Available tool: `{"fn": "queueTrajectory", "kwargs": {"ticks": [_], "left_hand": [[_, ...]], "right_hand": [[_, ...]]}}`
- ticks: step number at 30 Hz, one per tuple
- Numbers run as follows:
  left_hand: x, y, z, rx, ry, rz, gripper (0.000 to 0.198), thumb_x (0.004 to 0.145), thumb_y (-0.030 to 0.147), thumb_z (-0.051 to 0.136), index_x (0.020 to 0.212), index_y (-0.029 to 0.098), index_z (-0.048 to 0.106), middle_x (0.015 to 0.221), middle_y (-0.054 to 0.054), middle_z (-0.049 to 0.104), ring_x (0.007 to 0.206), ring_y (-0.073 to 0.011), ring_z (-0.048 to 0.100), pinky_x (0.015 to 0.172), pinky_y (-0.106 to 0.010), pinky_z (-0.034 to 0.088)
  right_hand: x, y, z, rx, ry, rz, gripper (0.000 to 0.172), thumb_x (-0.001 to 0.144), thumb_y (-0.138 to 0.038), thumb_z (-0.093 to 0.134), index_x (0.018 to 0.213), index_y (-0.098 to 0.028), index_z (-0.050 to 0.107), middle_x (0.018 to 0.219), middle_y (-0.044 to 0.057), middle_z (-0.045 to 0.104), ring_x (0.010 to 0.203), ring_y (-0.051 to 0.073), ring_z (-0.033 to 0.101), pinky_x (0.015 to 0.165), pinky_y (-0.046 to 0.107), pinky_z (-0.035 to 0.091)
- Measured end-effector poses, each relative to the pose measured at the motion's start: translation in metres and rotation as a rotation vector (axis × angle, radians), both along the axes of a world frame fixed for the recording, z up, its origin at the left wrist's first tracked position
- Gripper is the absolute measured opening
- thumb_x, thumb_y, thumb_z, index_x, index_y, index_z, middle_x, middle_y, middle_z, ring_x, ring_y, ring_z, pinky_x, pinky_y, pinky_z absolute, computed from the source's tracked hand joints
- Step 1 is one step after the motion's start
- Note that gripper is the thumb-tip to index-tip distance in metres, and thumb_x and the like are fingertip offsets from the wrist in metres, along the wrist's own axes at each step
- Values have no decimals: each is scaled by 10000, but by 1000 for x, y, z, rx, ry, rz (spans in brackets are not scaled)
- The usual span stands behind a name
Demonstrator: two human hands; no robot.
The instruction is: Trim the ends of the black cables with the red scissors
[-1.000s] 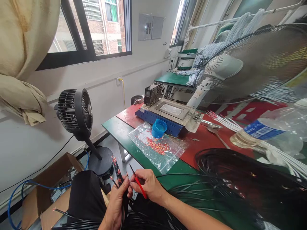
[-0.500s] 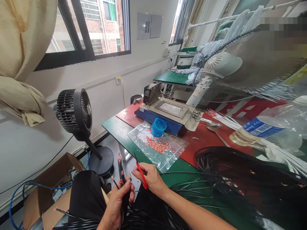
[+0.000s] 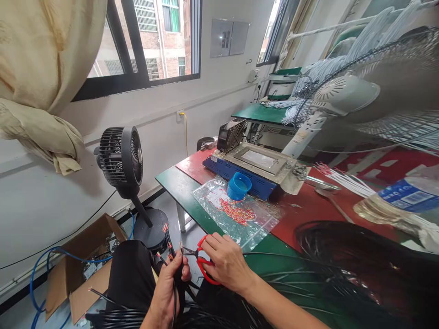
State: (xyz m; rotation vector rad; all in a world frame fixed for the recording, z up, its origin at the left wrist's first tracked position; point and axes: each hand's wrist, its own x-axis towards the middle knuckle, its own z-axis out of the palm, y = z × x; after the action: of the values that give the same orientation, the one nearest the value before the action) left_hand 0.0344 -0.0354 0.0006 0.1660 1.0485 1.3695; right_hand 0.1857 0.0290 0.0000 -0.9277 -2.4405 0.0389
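Observation:
My left hand (image 3: pixel 169 278) is closed around several black cables (image 3: pixel 168 237) whose stripped ends show red and pale inner wires. One cable end stands up between its thumb and index finger, its fine wires bare. My right hand (image 3: pixel 224 260) grips red-handled scissors (image 3: pixel 202 258), fingers in the loops. The blades point left, with their tips close to the bare wires at my left fingertips; whether they touch I cannot tell. More black cables (image 3: pixel 116 317) lie across my lap.
A plastic bag (image 3: pixel 236 210) with red and yellow scraps lies on the green and red table. Behind it stand a blue cup (image 3: pixel 239 186) and a blue machine (image 3: pixel 254 167). Coiled black cable (image 3: pixel 329 246) is at right, a black fan (image 3: pixel 121 157) and cardboard box (image 3: pixel 85 260) at left.
The scissors have turned from upright to pointing left, and their blades have come to the wire ends. My right hand now has its fingers in the handles. The whole view has shifted slightly.

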Motion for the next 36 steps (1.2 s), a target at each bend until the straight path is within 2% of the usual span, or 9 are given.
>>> {"fn": "queueTrajectory", "kwargs": {"ticks": [7,14,16,20,22,25,28,30,36], "left_hand": [[1,-2,-1,24,39,-17,162,725,269,601,677,125,544,488,22,481,446,-49,376,447,-180,304],[1,-2,1,2,52,-9,158,703,253,627,661,121,552,541,12,504,464,-45,401,455,-179,322],[1,-2,0,-7,56,-6,147,699,247,630,680,121,557,575,0,523,487,-50,421,463,-179,329],[0,-2,-1,31,63,-108,157,728,259,594,674,115,560,500,22,469,430,-29,342,420,-169,244],[0,-2,-2,48,50,-203,175,739,262,574,641,119,550,426,50,398,383,-20,273,397,-175,183],[1,-2,-4,30,21,-343,202,735,282,567,607,130,534,371,67,353,329,-17,230,382,-193,137],[2,-2,-5,4,10,-415,205,704,294,599,606,133,520,412,49,425,306,-10,247,373,-202,122],[2,-2,-5,-10,29,-434,210,681,301,622,619,132,514,459,38,469,303,-3,257,369,-203,112],[4,0,-2,-47,121,-431,291,635,376,666,707,120,546,438,58,452,295,3,248,367,-195,105]], "right_hand": [[-1,-2,-4,50,14,-25,79,776,-223,590,727,-193,535,716,-4,553,679,142,426,584,288,203],[-1,-5,-9,46,9,-28,145,793,-151,546,650,-175,551,633,-3,543,605,123,441,534,269,211],[-1,-4,-9,-85,59,-29,151,793,-174,553,644,-166,577,620,-1,543,585,111,444,522,255,220],[-2,2,-4,-696,361,-12,212,756,-363,613,763,-156,655,594,-23,517,529,83,414,500,207,272],[-1,5,-1,-960,532,62,329,709,-437,643,860,-145,665,616,-25,518,543,81,415,507,199,304],[2,9,4,-1206,672,212,418,644,-455,691,911,-135,660,638,-30,515,543,72,405,512,198,318],[4,9,8,-1325,709,349,373,621,-421,718,833,-119,670,636,-24,525,552,68,413,517,196,317],[5,7,10,-1369,738,370,330,617,-406,724,728,-104,654,594,-23,519,533,62,411,503,190,312],[-1,1,5,-1425,783,171,403,637,-509,672,625,-133,528,463,-54,452,396,46,354,396,178,266]]}}
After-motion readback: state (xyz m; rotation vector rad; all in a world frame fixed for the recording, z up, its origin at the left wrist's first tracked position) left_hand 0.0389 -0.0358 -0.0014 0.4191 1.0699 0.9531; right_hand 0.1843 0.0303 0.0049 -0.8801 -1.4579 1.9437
